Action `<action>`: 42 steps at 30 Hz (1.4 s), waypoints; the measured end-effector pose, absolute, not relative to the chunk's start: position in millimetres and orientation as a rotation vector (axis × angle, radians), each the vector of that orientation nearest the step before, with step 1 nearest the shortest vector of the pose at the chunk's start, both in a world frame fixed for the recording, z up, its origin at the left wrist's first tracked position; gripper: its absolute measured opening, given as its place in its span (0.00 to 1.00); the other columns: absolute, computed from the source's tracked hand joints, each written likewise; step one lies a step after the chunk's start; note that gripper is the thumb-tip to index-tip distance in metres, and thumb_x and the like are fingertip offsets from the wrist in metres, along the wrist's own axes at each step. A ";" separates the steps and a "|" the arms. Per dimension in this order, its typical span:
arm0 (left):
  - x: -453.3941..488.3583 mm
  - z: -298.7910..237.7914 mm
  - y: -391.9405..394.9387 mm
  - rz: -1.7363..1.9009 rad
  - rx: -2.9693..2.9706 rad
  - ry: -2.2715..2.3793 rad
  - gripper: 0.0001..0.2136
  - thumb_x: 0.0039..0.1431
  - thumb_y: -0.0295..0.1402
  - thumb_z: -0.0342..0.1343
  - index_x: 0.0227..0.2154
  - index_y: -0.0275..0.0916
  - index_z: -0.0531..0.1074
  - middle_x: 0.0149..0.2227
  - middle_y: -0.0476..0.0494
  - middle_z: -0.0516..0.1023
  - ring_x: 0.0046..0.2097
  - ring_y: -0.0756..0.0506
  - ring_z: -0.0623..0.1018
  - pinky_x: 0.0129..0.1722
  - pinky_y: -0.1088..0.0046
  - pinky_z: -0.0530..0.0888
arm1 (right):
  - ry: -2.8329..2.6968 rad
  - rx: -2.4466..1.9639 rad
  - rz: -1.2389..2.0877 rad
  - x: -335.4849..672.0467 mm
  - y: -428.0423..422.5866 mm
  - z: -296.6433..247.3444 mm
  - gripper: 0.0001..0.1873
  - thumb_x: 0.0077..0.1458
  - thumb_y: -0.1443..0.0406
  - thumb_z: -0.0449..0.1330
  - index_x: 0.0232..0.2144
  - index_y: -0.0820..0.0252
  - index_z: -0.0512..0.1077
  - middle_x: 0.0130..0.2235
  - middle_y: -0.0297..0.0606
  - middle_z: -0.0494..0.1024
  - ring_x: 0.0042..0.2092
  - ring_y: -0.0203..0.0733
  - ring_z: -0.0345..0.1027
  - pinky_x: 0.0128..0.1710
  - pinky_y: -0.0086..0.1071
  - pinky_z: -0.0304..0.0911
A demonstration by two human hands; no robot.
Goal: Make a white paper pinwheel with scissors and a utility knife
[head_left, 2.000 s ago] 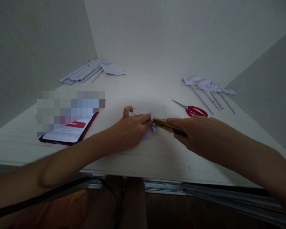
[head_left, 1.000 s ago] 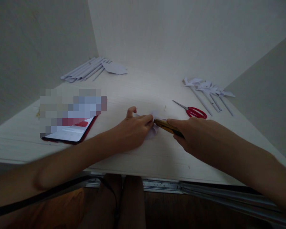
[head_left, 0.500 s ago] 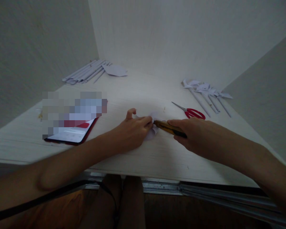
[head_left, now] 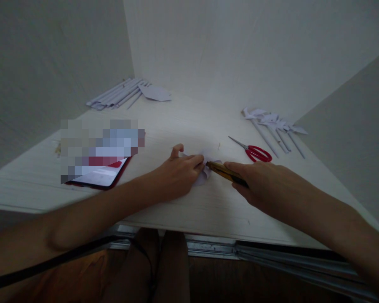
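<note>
My left hand (head_left: 183, 174) is closed on a curled piece of white paper (head_left: 201, 179), its fingertips pinching and pressing it against the table. The paper is partly hidden under the fingers. My right hand (head_left: 255, 179) grips a yellow-and-black utility knife (head_left: 224, 171), its front end angled toward the paper and close beside my left fingertips. Whether the knife's tip touches the paper, I cannot tell. Red-handled scissors (head_left: 255, 152) lie beyond my right hand.
On the white table (head_left: 183, 214), a phone (head_left: 110, 170) with a red edge lies at the left. Rolled paper sticks (head_left: 116, 96) and a flat paper piece (head_left: 156, 93) lie at the back left. Several sticks with folded paper tops (head_left: 271, 120) lie at right. Walls (head_left: 227, 50) rise behind.
The view has shifted slightly. Both hands keep nearly the same pose on the paper and the utility knife; a small gap now shows between the knife's front end and my left fingertips.
</note>
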State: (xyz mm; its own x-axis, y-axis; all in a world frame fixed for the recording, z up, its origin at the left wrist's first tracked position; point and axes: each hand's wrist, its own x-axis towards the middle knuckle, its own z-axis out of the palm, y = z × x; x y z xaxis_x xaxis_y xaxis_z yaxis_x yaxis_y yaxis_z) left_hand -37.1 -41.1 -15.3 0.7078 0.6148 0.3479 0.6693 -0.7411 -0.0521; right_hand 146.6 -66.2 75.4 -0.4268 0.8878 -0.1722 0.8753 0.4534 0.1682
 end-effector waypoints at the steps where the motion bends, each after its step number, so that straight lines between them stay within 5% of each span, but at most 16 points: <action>1: -36.8 -15.6 -41.0 -0.463 -2.739 -1.044 0.16 0.53 0.19 0.39 0.41 0.33 0.67 0.44 0.38 0.72 0.39 0.46 0.72 0.46 0.56 0.49 | 2.489 1.518 0.053 148.5 -64.4 76.3 0.16 0.49 0.68 0.53 0.42 0.49 0.70 0.30 0.37 0.76 0.25 0.38 0.67 0.20 0.28 0.48; 11: -38.7 -20.9 -40.0 -0.492 -2.755 -1.083 0.15 0.52 0.21 0.43 0.41 0.34 0.68 0.45 0.37 0.71 0.40 0.45 0.72 0.46 0.56 0.51 | 2.586 1.903 -0.417 167.5 -25.9 88.4 0.19 0.51 0.57 0.52 0.42 0.62 0.68 0.18 0.32 0.69 0.16 0.32 0.59 0.17 0.27 0.52; 18: -36.7 -14.7 -43.1 -0.554 -2.742 -1.073 0.16 0.53 0.21 0.42 0.42 0.34 0.69 0.46 0.37 0.71 0.43 0.45 0.71 0.47 0.58 0.54 | 2.462 2.005 0.051 153.1 19.7 35.2 0.16 0.51 0.58 0.52 0.34 0.66 0.70 0.32 0.47 0.75 0.31 0.42 0.68 0.26 0.30 0.56; 30: -36.6 -12.5 -43.5 -0.560 -2.759 -1.082 0.16 0.53 0.21 0.41 0.43 0.34 0.68 0.45 0.35 0.71 0.43 0.45 0.70 0.46 0.58 0.57 | 2.761 2.036 0.313 141.5 32.7 12.0 0.19 0.53 0.58 0.51 0.38 0.67 0.72 0.41 0.53 0.68 0.43 0.48 0.60 0.37 0.36 0.55; 36: -35.3 -14.5 -44.2 -0.578 -2.738 -1.136 0.17 0.52 0.21 0.41 0.42 0.36 0.69 0.48 0.36 0.68 0.45 0.43 0.68 0.46 0.56 0.56 | 2.754 1.696 -0.360 137.1 5.3 35.3 0.15 0.50 0.57 0.54 0.26 0.64 0.73 0.25 0.39 0.71 0.26 0.34 0.60 0.27 0.28 0.52; 42: -33.6 -14.7 -47.6 -0.651 -2.597 -1.252 0.15 0.53 0.24 0.44 0.42 0.39 0.70 0.48 0.32 0.63 0.50 0.36 0.60 0.41 0.54 0.58 | 2.661 1.691 -0.528 128.6 0.3 31.7 0.09 0.46 0.65 0.53 0.19 0.64 0.68 0.20 0.34 0.67 0.23 0.30 0.56 0.22 0.26 0.49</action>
